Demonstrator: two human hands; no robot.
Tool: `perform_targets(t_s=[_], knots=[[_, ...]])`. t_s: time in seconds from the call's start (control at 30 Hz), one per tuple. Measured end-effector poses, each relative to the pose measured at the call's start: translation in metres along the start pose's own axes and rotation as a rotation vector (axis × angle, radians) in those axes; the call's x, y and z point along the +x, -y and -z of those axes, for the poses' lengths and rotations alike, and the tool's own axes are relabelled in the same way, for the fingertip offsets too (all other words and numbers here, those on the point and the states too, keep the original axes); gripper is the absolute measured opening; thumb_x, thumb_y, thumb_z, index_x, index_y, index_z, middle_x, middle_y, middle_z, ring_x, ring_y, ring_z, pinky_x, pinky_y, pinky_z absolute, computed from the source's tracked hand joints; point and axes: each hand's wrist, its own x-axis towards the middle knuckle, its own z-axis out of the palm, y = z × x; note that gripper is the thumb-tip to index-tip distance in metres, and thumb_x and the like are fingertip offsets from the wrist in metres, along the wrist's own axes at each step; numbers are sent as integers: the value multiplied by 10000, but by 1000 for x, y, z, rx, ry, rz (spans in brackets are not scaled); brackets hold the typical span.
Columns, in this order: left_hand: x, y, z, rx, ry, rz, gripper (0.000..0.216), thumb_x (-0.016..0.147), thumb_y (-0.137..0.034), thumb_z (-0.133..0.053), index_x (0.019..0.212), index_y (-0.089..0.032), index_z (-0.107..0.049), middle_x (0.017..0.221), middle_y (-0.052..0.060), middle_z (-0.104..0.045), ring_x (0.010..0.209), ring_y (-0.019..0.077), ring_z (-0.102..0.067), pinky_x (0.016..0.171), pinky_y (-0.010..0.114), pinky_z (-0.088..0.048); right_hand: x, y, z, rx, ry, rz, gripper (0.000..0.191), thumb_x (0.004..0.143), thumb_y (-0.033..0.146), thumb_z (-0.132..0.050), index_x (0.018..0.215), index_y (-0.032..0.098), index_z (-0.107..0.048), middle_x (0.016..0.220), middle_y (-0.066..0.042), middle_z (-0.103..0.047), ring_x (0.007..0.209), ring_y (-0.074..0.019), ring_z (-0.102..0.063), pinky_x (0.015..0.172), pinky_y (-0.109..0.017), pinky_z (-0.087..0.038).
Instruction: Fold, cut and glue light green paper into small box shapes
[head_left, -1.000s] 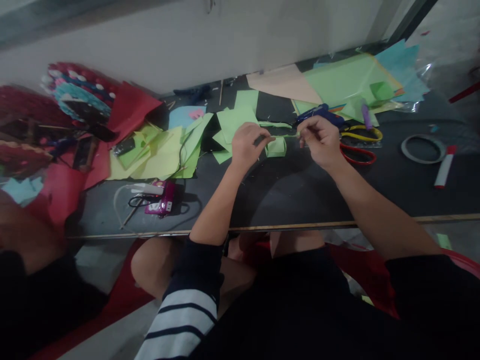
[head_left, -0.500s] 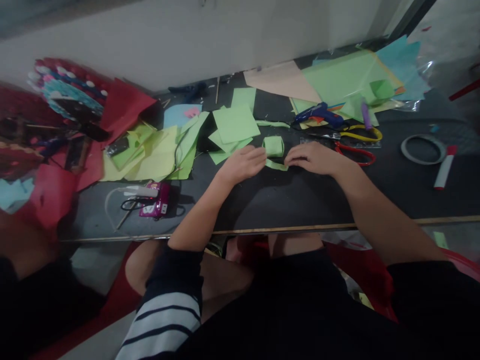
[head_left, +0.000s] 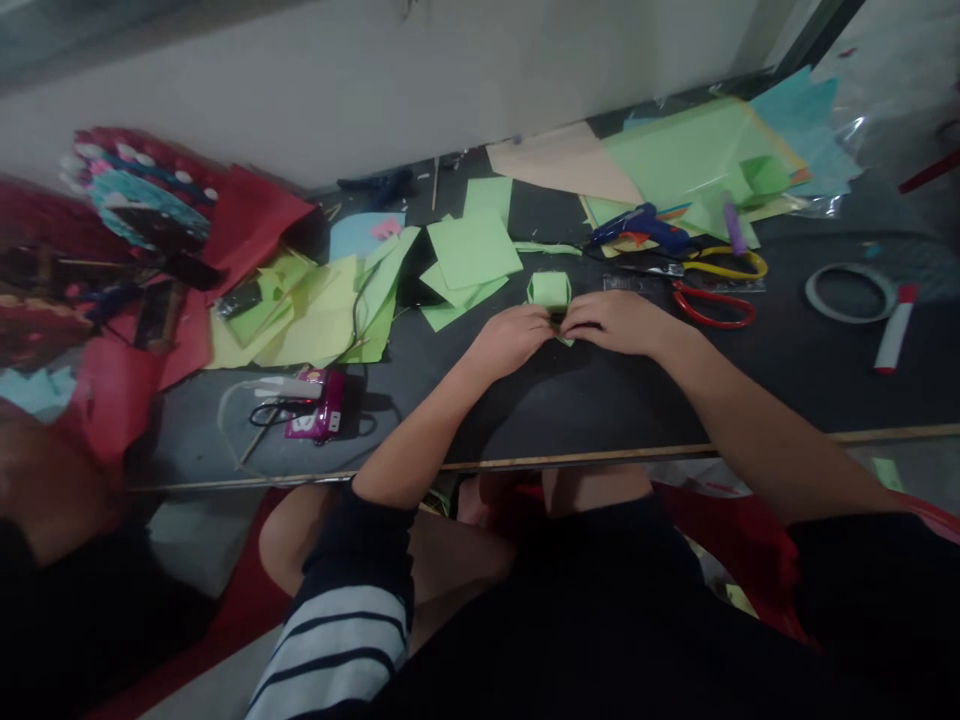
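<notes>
My left hand (head_left: 517,338) and my right hand (head_left: 600,322) meet over the dark table, fingertips almost touching. Between them they pinch a light green paper strip (head_left: 564,340), most of it hidden under the fingers. Just beyond the fingertips sits a small rolled piece of green paper (head_left: 550,288), like a short open cylinder. Square green paper sheets (head_left: 472,250) lie to the left of it in a loose stack. A thin green strip (head_left: 547,248) rests behind the roll. Scissors with red and yellow handles (head_left: 712,285) lie beyond my right hand.
A blue glue gun (head_left: 637,232) lies by the scissors. To the right are a roll of tape (head_left: 847,293) and a white marker with red ends (head_left: 896,328). A purple box with a cable (head_left: 319,405) sits front left. Another person's arm (head_left: 52,480) is at far left.
My hands have come closer together, the left moving right. The strip, which stretched between them in front of the roll, is now mostly covered by fingers.
</notes>
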Motion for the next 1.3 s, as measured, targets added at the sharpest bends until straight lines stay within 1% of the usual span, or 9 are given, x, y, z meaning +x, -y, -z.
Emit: perform_targets(t_s=[0.17,0.3,0.4,0.57,0.77,0.87,1.0,1.17,1.3], knots=[[0,7,-1,-113,81,68,243,1042,-173,-566,1061,-211,-806,1037,64,-837,1024,195,-785,893,307,-614,0,3,-8,-44,-118,-13,173,966,262,-647,954,251,-819,1008,-64,-823,941,-232,-746,727,-308,-500],[1,8,1,-181,72,98,235,1026,-181,-586,1051,-226,-815,1057,68,-834,1039,205,-780,895,332,-624,-7,-2,-8,-68,-96,56,285,1035,350,-580,981,270,-848,1022,-64,-828,927,-227,-750,716,-320,-510],[1,10,1,-230,67,94,234,1025,-193,-591,1053,-228,-821,1077,81,-829,1062,215,-773,919,359,-626,-10,-8,-6,-61,-80,123,293,1026,440,-612,1052,278,-856,1118,-75,-818,974,-242,-745,790,-348,-550],[0,17,-1,-322,33,114,200,1011,-202,-633,1019,-255,-825,1065,49,-836,1051,197,-781,959,362,-625,-8,-10,-6,-101,-91,147,346,1077,367,-511,1051,293,-848,1073,-72,-825,979,-236,-735,782,-346,-548],[0,19,-1,-329,18,101,192,992,-180,-650,1007,-237,-832,1054,58,-844,1045,200,-793,956,361,-632,-3,-10,-6,-145,-75,237,366,1057,518,-576,1062,258,-833,1083,-83,-823,997,-245,-748,767,-336,-553],[1,19,-2,-314,6,122,168,974,-175,-668,1001,-227,-826,1052,63,-845,1042,206,-793,964,379,-632,-1,-8,-6,-227,-85,287,442,1113,487,-460,1034,254,-827,1019,-82,-830,939,-233,-751,698,-336,-524],[0,20,-3,-324,6,137,147,969,-204,-683,1033,-228,-813,1070,64,-842,1057,213,-790,986,402,-622,2,-5,-8,-360,-113,279,553,1153,418,-318,982,244,-814,945,-74,-829,830,-207,-729,613,-340,-469],[2,17,-6,-325,1,129,121,983,-322,-725,986,-217,-785,1069,76,-827,1061,230,-774,958,398,-599,0,-13,-8,-299,-172,235,466,1136,336,-347,1127,279,-810,986,-69,-838,818,-203,-728,635,-340,-498],[7,10,-14,-253,-26,184,199,960,-378,-764,900,-191,-738,968,80,-802,965,235,-749,878,375,-581,0,-17,-12,-248,-170,220,453,1127,368,-372,1104,276,-815,963,-63,-840,840,-212,-760,648,-333,-527]])
